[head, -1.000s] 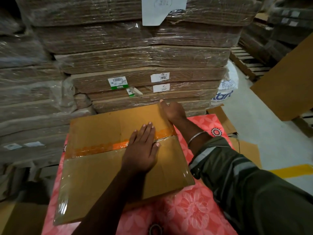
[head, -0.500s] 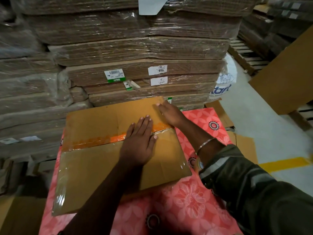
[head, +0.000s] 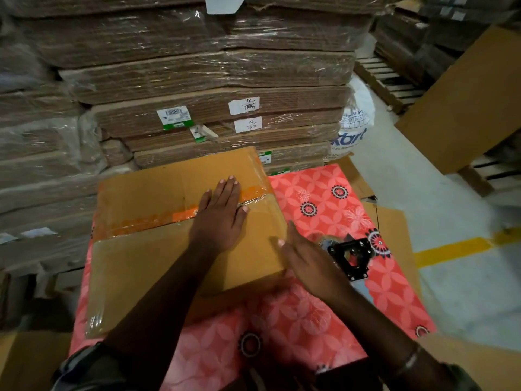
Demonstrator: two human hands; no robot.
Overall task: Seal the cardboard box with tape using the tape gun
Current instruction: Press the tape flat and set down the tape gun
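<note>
Right hand, fingers loose and holding nothing, is seen at the box's 3 o'clock edge — tape gun parked just beyond it. Left hand is pressed flat on the seam. Smoothing step, probably — gun needs grabbing next.

Box lies on table; tape gun apparently right of it.
</note>
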